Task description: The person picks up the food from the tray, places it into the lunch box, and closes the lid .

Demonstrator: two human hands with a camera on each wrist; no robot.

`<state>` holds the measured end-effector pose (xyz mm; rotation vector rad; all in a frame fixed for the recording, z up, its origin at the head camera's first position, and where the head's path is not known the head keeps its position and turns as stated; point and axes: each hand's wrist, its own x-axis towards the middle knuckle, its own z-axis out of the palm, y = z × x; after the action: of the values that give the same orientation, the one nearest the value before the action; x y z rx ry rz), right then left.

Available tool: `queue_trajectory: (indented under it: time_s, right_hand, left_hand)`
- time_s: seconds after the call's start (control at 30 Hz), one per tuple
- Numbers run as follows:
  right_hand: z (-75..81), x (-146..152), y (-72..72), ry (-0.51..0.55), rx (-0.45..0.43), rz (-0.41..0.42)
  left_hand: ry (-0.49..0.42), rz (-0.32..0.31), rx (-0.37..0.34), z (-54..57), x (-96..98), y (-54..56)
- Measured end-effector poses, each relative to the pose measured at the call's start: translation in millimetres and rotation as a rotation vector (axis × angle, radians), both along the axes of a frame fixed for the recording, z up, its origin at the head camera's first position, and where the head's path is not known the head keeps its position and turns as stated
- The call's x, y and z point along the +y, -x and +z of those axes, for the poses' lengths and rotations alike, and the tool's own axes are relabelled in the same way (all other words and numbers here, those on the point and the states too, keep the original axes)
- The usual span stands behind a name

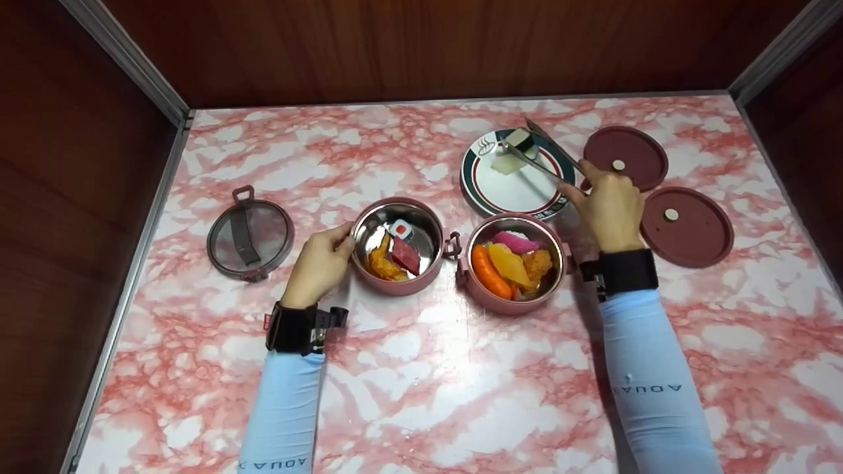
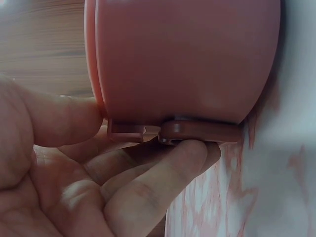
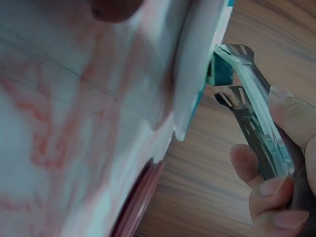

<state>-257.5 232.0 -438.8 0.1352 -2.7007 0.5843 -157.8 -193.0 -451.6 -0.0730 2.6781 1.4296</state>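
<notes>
My left hand (image 1: 319, 266) holds the left pink lunch bowl (image 1: 395, 287) by its side, with the thumb at the rim and fingers under the brown clip (image 2: 197, 131). Inside lie a small sushi roll (image 1: 401, 229), a dark red piece (image 1: 406, 255) and a golden fried piece (image 1: 383, 261). My right hand (image 1: 612, 210) grips metal tongs (image 3: 261, 108) over a striped-rim plate (image 1: 497, 187). The spread tong tips stand on either side of a white sushi piece with a dark band (image 1: 519, 139), at the plate's far edge.
A second pink bowl (image 1: 507, 305) beside the first contains an orange sausage-shaped piece (image 1: 489, 271) and several other foods. A clear-topped lid (image 1: 270, 230) lies at left. Two dark red lids (image 1: 635, 148) lie at right. Wooden panels (image 1: 421, 52) border the marbled table.
</notes>
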Motion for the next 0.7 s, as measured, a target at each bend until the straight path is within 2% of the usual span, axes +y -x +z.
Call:
queue_trajectory:
  time_s: [0.3, 0.53, 0.7]
  right_hand:
    - [-2.5, -1.4, -5.6, -0.012, -0.007, -0.012]
    - [2.1, 3.2, -26.6, 0.016, 0.066, -0.013]
    - [10.0, 6.1, -43.8, 0.086, 0.024, -0.029]
  left_hand:
    - [-0.022, 0.005, -0.012, 0.5, 1.3, -1.2]
    - [-0.023, 0.004, -0.014, 1.0, 0.9, -1.4]
    - [-0.007, 0.009, -0.017, 1.9, 0.3, -1.4]
